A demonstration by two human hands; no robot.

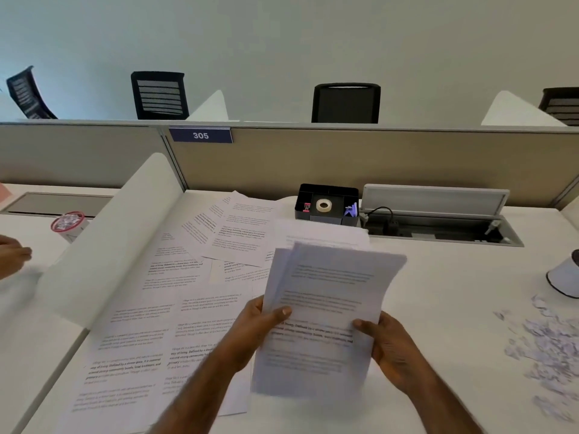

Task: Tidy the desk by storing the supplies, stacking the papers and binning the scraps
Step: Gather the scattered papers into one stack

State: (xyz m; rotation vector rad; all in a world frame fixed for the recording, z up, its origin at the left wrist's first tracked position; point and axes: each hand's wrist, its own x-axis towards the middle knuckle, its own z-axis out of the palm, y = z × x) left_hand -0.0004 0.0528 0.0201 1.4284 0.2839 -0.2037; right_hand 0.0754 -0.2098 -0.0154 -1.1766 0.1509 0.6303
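Head view: papers half gathered, scraps not yet binned.
My left hand [260, 324] and right hand [385, 346] both grip a sheaf of papers [326, 296] raised over the near middle of the surface [438, 292]; many loose sheets [175, 292] lie spread at the left, scraps [545, 346] lie at the right, and tape [323, 205] sits in the far organiser [327, 191].

left hand [260, 324]: raised, thumb pinching | right hand [388, 349]: raised, thumb pinching

Sheaf [329, 308]: thin matt printed paper. Desk [454, 292]: smooth, matt, white. Organizer [327, 191]: black plastic, slight sheen. Tape roll [323, 205]: glossy, translucent. Partition [344, 158]: beige matt cloth. Scraps [545, 346]: crumpled paper.
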